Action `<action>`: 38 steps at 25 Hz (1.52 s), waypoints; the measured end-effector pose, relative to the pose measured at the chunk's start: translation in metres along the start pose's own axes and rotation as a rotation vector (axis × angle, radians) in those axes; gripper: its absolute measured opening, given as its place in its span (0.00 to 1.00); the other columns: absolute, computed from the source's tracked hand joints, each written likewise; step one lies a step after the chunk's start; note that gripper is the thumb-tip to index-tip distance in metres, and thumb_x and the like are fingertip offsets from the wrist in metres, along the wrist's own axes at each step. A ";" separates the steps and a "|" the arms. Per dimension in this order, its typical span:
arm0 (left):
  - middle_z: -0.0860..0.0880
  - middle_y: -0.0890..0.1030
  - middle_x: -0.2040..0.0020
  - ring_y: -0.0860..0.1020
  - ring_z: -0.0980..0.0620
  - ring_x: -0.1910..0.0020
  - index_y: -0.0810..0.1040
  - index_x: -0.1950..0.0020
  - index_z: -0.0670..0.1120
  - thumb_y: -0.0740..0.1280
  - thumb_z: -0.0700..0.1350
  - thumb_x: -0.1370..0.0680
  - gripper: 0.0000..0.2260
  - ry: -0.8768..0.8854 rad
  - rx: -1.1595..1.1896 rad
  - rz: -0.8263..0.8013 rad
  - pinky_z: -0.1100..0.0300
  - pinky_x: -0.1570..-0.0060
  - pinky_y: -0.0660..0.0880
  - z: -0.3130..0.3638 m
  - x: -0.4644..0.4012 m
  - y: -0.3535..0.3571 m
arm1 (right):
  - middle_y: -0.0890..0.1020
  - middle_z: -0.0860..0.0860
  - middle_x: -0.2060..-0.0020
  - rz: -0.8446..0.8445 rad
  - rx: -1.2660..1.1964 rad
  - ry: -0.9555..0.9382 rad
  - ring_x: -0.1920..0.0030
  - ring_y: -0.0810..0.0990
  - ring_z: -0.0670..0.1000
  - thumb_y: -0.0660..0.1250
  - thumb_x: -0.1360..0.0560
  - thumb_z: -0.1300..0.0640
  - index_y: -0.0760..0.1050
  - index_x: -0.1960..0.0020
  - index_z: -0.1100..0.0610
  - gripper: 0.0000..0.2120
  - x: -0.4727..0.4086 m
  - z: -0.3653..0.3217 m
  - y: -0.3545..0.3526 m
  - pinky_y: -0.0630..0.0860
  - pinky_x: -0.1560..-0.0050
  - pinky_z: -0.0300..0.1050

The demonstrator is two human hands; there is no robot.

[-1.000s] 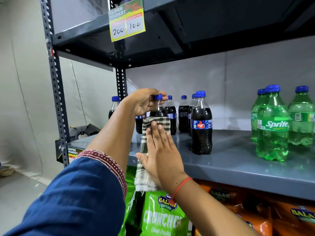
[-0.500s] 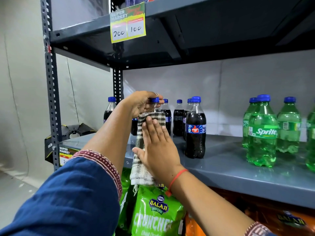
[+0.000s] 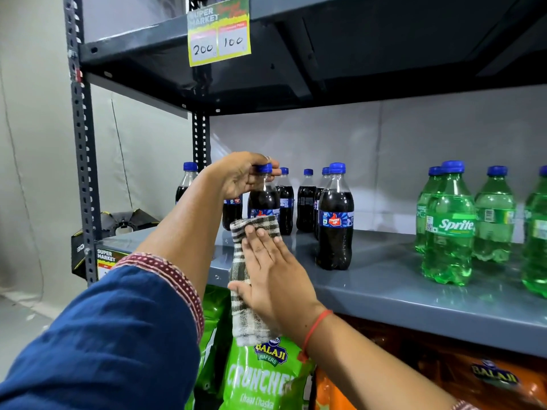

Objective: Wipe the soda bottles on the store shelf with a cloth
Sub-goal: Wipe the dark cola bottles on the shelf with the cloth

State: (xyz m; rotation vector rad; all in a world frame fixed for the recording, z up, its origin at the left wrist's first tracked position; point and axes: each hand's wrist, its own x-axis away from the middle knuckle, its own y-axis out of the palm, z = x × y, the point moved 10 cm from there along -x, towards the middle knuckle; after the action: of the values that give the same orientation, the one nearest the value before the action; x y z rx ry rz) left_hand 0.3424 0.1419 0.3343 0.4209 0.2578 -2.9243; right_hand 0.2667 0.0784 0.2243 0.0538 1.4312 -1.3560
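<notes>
left hand (image 3: 242, 176) grips cola bottle (image 3: 263, 199); right hand (image 3: 272, 273) presses cloth (image 3: 245, 261).

Dark cola bottle (image 3: 264, 202) upright on shelf, checked cloth (image 3: 244, 279) draped against it.

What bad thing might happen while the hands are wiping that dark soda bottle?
The left hand steadies the cola bottle only by its cap, so a hard push from the right hand and the cloth might tip it. Other cola bottles stand close behind and could get knocked over. The cloth's loose end hangs past the shelf edge and may snag.
</notes>
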 end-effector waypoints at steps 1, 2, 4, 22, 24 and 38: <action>0.47 0.82 0.54 0.78 0.54 0.58 0.77 0.51 0.42 0.56 0.41 0.22 0.10 0.000 0.001 0.001 0.65 0.59 0.73 -0.001 0.000 0.000 | 0.54 0.57 0.28 -0.029 -0.037 -0.032 0.27 0.59 0.55 0.45 0.25 0.42 0.60 0.30 0.63 0.33 -0.002 -0.002 0.003 0.50 0.29 0.50; 0.47 0.82 0.54 0.78 0.54 0.58 0.77 0.50 0.41 0.56 0.41 0.22 0.10 0.001 -0.002 0.003 0.66 0.60 0.73 0.000 0.000 0.001 | 0.47 0.57 0.27 -0.009 -0.048 -0.032 0.26 0.52 0.56 0.45 0.25 0.41 0.53 0.28 0.64 0.34 -0.010 0.001 -0.002 0.43 0.30 0.50; 0.47 0.82 0.54 0.78 0.54 0.59 0.77 0.48 0.40 0.56 0.42 0.22 0.11 0.011 -0.015 0.014 0.66 0.61 0.73 0.001 0.000 0.000 | 0.55 0.60 0.27 0.061 -0.021 0.045 0.27 0.57 0.57 0.45 0.26 0.42 0.57 0.29 0.64 0.34 -0.020 0.008 -0.011 0.49 0.30 0.51; 0.47 0.82 0.55 0.78 0.54 0.59 0.76 0.46 0.39 0.57 0.41 0.22 0.10 0.009 0.020 0.029 0.67 0.61 0.76 0.001 0.003 0.000 | 0.50 0.59 0.25 -0.145 -0.021 0.026 0.25 0.48 0.55 0.58 0.23 0.46 0.50 0.28 0.65 0.34 0.005 -0.023 0.015 0.48 0.27 0.53; 0.47 0.82 0.55 0.78 0.54 0.60 0.76 0.45 0.39 0.57 0.41 0.22 0.11 0.014 0.022 0.034 0.66 0.59 0.76 0.001 0.003 -0.001 | 0.71 0.58 0.32 -0.090 -0.029 0.070 0.32 0.68 0.54 0.68 0.30 0.49 0.68 0.36 0.61 0.27 0.007 -0.022 0.008 0.68 0.35 0.49; 0.45 0.73 0.64 0.69 0.54 0.66 0.78 0.59 0.42 0.61 0.52 0.24 0.15 0.379 -0.230 0.577 0.60 0.61 0.69 0.049 0.028 -0.029 | 0.83 0.50 0.46 0.209 -0.212 0.138 0.44 0.80 0.48 0.66 0.37 0.58 0.77 0.48 0.55 0.17 0.090 0.049 -0.071 0.62 0.38 0.38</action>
State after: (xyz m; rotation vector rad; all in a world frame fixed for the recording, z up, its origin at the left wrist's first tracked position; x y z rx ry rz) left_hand 0.2972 0.1562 0.3763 0.8473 0.4332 -2.2110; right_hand 0.2158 -0.0356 0.2223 0.1567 1.6294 -1.0415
